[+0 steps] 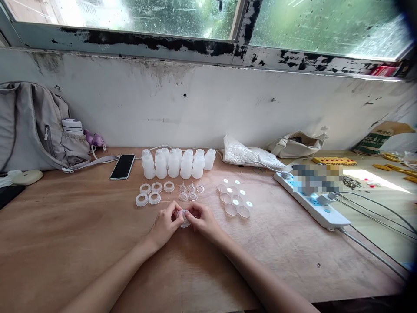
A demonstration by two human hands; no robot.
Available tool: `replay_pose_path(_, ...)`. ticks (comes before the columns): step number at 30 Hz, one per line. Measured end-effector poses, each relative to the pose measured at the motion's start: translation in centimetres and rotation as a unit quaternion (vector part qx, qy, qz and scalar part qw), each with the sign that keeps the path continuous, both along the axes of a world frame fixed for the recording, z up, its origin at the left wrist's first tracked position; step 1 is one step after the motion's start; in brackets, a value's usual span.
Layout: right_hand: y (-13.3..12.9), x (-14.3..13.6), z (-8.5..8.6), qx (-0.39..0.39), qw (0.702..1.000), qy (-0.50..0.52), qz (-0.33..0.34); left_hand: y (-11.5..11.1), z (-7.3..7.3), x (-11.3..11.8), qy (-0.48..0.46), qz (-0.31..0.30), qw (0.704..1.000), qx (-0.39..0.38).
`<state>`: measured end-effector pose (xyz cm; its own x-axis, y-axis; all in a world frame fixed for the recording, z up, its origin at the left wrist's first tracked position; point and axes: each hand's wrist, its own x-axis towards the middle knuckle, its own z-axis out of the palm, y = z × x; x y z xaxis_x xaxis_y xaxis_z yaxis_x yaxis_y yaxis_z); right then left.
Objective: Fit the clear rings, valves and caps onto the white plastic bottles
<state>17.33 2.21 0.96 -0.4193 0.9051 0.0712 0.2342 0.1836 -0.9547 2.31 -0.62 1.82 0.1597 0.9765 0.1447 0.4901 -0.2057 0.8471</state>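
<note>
Over a wooden table (81, 226) below windows (182, 19), hands (165, 222) hold clear plastic (185, 224).

We observe two bare limbs: the left forearm (125, 264) terminates in the left hand (166, 222), and the right forearm (252, 265) terminates in the right hand (204, 221). We note that each forearm is slim, smooth in outline and uncovered along its full visible length, tapering to a narrow, bare wrist (152, 242). We find both hands likewise bare, with slender fingers (172, 208); finer detail there is too small to tell.
</note>
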Motion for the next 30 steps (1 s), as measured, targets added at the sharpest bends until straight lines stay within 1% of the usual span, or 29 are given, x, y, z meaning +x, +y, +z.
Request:
replay_pose_path(3,0.04,-0.01,-0.06,0.020,1.000,-0.007,-0.005,0.08,-0.15,0.01,0.000,0.005,1.000,0.004)
replay_pose_path(7,0.09,-0.15,-0.20,0.075,0.997,-0.028,-0.019,0.18,-0.21,0.02,-0.002,0.010,1.000,0.008)
replay_pose_path(12,-0.05,-0.32,-0.06,0.124,0.990,-0.053,-0.050,0.13,0.15,0.13,-0.004,0.024,1.000,0.016)
replay_pose_path(14,-0.11,-0.27,0.12,0.127,0.989,-0.054,-0.051,0.03,0.31,0.23,-0.011,0.025,0.999,0.021)
replay_pose_path(19,-0.07,0.02,0.22,0.108,0.993,-0.048,-0.029,-0.11,0.27,0.25,-0.029,0.002,0.999,0.028)
replay_pose_path(25,0.06,-0.02,-0.31,0.103,0.994,-0.028,-0.001,0.12,-0.31,0.08,0.001,0.015,0.999,0.045)
replay_pose_path(30,0.09,-0.16,-0.47,0.094,0.995,-0.027,-0.007,0.24,-0.57,0.17,0.031,0.029,0.998,0.052)
